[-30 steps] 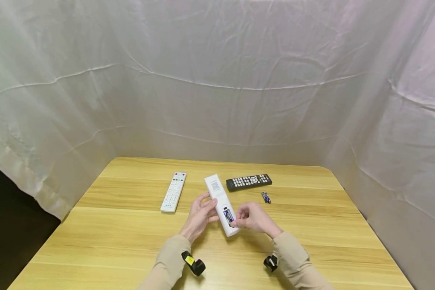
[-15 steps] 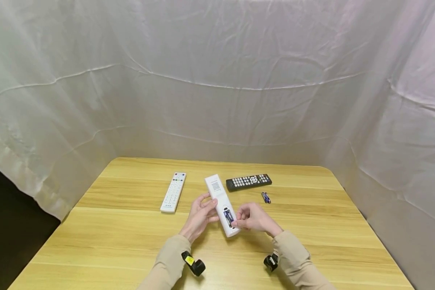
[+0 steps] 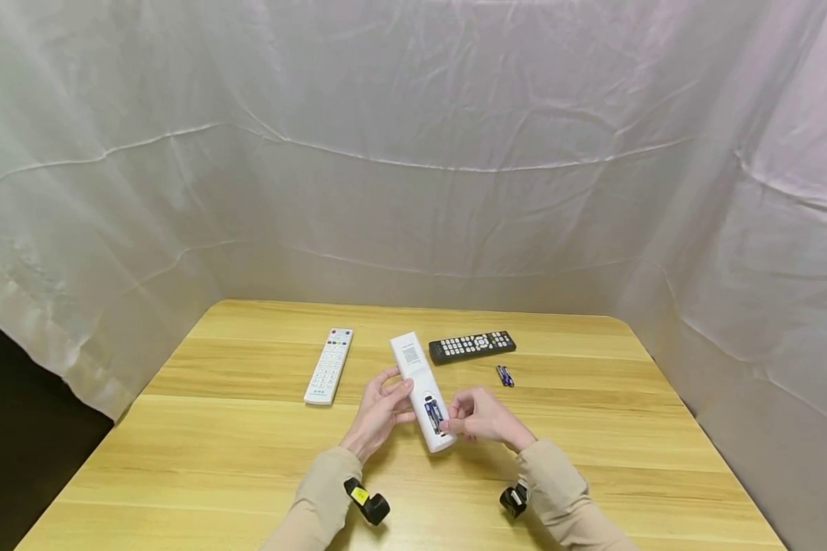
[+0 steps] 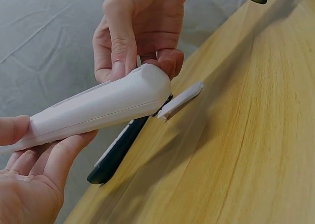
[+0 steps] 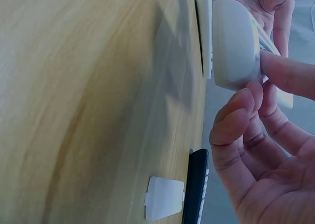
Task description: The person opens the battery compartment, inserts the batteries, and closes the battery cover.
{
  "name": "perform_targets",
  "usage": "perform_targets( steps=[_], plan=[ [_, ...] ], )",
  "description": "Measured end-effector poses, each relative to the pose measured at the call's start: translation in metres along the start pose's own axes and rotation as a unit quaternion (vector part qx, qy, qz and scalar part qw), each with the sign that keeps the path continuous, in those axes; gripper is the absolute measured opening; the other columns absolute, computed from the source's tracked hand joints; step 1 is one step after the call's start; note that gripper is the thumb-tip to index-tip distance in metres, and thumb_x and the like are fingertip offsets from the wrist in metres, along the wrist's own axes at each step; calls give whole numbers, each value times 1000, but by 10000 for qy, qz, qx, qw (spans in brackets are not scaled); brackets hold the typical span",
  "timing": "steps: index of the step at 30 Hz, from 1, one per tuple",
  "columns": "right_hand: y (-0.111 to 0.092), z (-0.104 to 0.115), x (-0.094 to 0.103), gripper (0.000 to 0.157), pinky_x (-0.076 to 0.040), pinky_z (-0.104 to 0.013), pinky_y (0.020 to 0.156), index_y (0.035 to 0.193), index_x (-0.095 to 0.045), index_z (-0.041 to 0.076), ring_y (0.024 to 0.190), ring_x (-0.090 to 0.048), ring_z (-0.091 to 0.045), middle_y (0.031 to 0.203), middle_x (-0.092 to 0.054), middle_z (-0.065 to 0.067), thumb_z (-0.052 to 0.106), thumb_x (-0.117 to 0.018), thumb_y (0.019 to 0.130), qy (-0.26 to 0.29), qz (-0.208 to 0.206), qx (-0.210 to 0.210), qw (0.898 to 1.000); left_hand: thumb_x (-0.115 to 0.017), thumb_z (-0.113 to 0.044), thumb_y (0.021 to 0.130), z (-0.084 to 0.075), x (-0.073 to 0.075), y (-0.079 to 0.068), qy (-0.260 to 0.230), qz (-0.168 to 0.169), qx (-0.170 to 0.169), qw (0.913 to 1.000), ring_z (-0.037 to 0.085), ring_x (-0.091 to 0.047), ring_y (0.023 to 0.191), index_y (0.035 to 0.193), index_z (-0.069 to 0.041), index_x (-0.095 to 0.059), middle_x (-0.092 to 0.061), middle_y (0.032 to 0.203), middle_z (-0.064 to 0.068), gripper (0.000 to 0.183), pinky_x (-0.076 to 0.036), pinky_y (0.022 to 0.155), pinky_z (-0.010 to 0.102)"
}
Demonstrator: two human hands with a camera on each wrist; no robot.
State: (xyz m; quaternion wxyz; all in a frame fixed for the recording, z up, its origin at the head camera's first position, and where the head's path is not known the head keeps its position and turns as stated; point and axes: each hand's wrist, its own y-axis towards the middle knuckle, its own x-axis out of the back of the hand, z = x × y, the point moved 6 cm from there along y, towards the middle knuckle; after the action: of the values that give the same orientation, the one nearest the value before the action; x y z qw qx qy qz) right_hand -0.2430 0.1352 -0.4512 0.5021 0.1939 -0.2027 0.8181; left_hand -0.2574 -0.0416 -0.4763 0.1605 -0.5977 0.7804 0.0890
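A white remote control (image 3: pixel 413 361) is held face down above the table, its back turned up and its battery compartment uncovered. Blue batteries (image 3: pixel 433 414) lie in that compartment. My left hand (image 3: pixel 375 413) grips the remote around its middle, thumb on the back and fingers underneath. At the near end, my right hand (image 3: pixel 482 419) has its thumb (image 5: pixel 285 74) pressed in at the compartment, while its curled fingers touch the remote's side. The right thumb overlaps part of the batteries in the head view. A small white battery cover (image 5: pixel 165 198) lies on the table beyond the remote.
A second white remote (image 3: pixel 328 367) lies buttons up to the left. Behind the hands rests a black remote (image 3: pixel 472 347), with loose blue batteries (image 3: pixel 505 376) in front of its right end. Pale curtains (image 3: pixel 427 214) surround the wooden table (image 3: pixel 214 459).
My right thumb has shifted slightly over the batteries. The left hand's grip and the remote stay almost the same.
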Motion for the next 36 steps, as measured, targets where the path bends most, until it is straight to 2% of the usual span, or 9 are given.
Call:
perform_targets(
  steps=[11,20,27,31,34,36],
  plan=[
    [-3,3,1,23,-46,-19,51,83,-62,-1,59,-52,-12,72,-62,-1,17,-77,85,58,57,246,9997,-52,-8,102,0,0,0,-77,-51,40,9999,17,-74,92,148,2,-34,-65,130,27,50,-65,78,32],
    [-4,-3,5,24,-52,-23,56,85,-64,1,66,-56,-15,77,-65,-7,22,-74,90,2,-132,263,9996,-52,-9,103,2,0,1,-86,-50,35,9999,17,-75,92,147,2,-34,-64,130,27,49,-65,77,30],
    [-3,-6,11,19,-51,-21,54,95,-68,0,68,-57,-16,83,-67,-17,19,-66,96,-81,-644,359,9972,-52,-9,103,3,0,2,-107,-106,60,9999,16,-75,92,148,1,-34,-65,129,25,50,-65,76,30],
    [-4,-8,16,12,-51,-20,59,96,-70,4,71,-58,-13,84,-69,-10,15,-67,94,-542,-1184,289,9911,-52,-9,103,4,1,2,-109,-122,56,9998,18,-75,95,148,2,-34,-65,130,26,50,-65,77,31],
    [-5,-9,20,5,-50,-20,59,93,-71,6,69,-57,-13,79,-67,-6,10,-70,90,-890,-1489,174,9847,-51,-9,103,5,2,2,-97,-142,45,9998,19,-74,96,148,2,-34,-64,131,27,49,-65,78,32],
    [-6,-9,22,7,-49,-20,57,93,-71,5,67,-57,-13,75,-66,-4,7,-71,87,-1141,-1646,114,9797,-51,-8,103,5,2,2,-110,-174,56,9998,19,-74,97,148,1,-34,-63,132,27,49,-65,78,32]
  ],
)
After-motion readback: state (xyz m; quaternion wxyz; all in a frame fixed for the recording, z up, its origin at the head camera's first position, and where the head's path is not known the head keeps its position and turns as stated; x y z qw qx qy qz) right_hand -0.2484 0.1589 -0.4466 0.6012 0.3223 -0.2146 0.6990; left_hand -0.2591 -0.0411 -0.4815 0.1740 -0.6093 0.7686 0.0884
